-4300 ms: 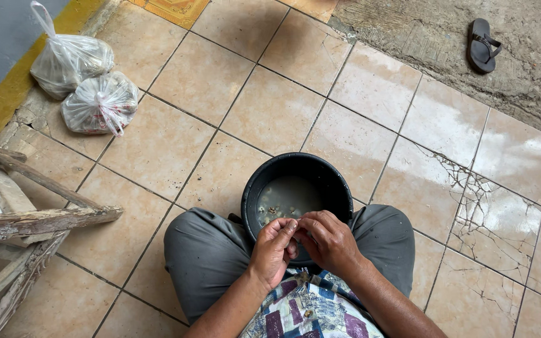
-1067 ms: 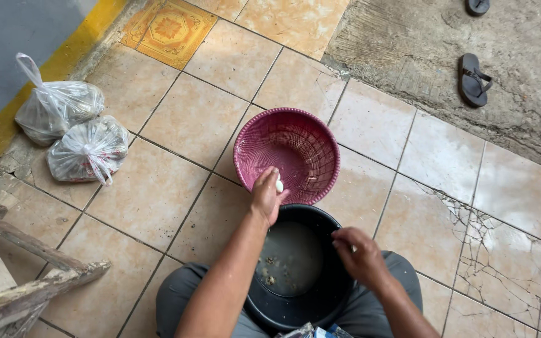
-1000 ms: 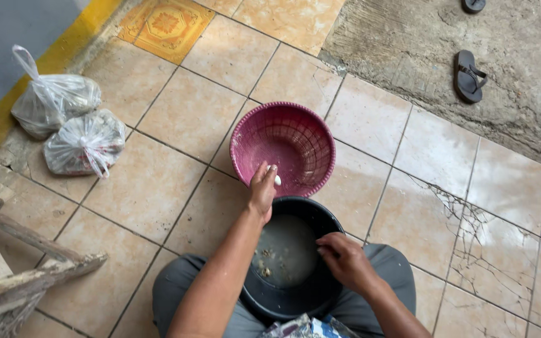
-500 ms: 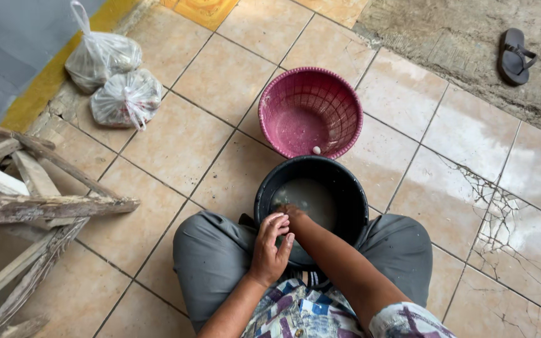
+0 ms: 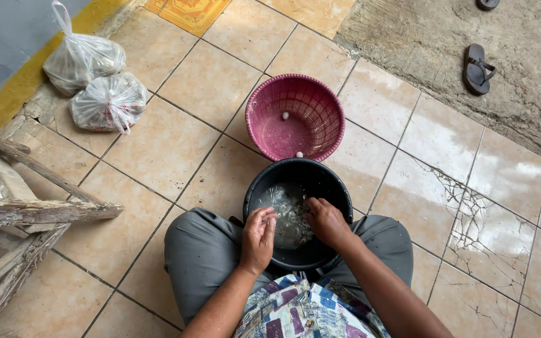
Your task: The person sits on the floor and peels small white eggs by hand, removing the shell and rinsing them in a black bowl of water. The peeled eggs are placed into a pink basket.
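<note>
A black bucket (image 5: 264,178) with murky water and small pale bits stands on the tiles between my knees. My left hand (image 5: 258,236) hovers at its near rim, fingers curled and pinched; whether it holds anything is hidden. Reaching into the water, my right hand (image 5: 325,220) has its fingers down among the bits. Just beyond the bucket sits a pink plastic basket (image 5: 320,106) with two small white pieces (image 5: 285,115) inside.
Two tied clear plastic bags (image 5: 98,81) lie at the far left by a yellow strip. Weathered wooden planks (image 5: 26,209) lie at my left. Dark sandals (image 5: 476,67) rest on the concrete at the far right. A cracked tile (image 5: 471,213) is at the right.
My left hand drew back from the pink basket to the bucket's near rim, leaving a white piece in the basket. My right hand dipped into the water.
</note>
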Demonstrator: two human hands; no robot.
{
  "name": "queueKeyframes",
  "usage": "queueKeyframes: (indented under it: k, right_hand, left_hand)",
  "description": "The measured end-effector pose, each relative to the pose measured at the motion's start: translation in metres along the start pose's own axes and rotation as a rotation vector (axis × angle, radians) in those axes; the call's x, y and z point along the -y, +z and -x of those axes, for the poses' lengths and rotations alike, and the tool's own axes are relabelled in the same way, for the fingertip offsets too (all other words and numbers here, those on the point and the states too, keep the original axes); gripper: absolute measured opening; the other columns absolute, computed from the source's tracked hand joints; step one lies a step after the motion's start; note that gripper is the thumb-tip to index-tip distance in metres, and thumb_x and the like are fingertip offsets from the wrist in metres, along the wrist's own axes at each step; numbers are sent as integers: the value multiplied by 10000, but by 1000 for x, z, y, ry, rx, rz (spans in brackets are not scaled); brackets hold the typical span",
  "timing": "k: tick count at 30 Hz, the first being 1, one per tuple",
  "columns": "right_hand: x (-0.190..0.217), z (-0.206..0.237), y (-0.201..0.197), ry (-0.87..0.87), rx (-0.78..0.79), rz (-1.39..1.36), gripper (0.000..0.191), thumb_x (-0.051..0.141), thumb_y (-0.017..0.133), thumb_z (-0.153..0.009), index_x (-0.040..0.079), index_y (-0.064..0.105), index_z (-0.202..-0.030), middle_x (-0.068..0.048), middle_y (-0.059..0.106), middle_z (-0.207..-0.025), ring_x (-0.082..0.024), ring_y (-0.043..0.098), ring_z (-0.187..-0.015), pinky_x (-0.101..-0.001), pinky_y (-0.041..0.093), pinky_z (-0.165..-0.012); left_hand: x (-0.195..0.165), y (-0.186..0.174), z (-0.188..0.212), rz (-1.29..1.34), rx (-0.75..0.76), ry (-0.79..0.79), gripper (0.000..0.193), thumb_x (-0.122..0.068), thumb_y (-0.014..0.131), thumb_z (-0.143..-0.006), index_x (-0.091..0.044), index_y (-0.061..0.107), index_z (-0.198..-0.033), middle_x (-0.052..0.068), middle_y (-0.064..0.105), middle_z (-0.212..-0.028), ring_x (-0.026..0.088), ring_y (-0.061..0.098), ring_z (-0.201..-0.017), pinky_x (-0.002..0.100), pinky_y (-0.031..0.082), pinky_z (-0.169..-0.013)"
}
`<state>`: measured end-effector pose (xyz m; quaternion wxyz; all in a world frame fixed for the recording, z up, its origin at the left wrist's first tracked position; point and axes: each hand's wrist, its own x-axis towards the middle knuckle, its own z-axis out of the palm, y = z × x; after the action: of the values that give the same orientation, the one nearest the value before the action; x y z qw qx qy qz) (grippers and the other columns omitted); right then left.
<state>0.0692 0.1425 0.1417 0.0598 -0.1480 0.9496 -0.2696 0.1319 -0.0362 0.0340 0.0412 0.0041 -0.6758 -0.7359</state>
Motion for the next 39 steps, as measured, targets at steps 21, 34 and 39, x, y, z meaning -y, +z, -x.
queueKeyframes:
  k: [21,34,39]
  right_hand:
    - [-15,1,41,106,474,-769,252,228,706,-961,88,747,-1167,-93,721,-961,-205,697,-841,-354,591,-789]
    - [-36,47,16,145,-130,-1129,181,123,668,-972,-18,733,-1065,-74,757,-942,-143,729,-831,-285,610,-749]
    - [-26,55,-2,17,-269,-707,153,55,708,-900,-5,713,-1041,-102,757,-865,-147,769,-763,-285,619,-655]
  left_hand:
    - [-10,7,-22,-232,-28,-154,300,-117,615,-986,32,663,-1241,97,712,-1150,166,705,-1003,280,573,-866]
    - [-86,57,-17,23,85,-132,257,-33,676,-952,64,689,-1189,90,701,-1127,134,720,-969,264,636,-849]
    - [-92,60,-8,-47,97,-96,208,8,703,-940,74,709,-1137,101,703,-1073,128,723,-934,244,620,-823]
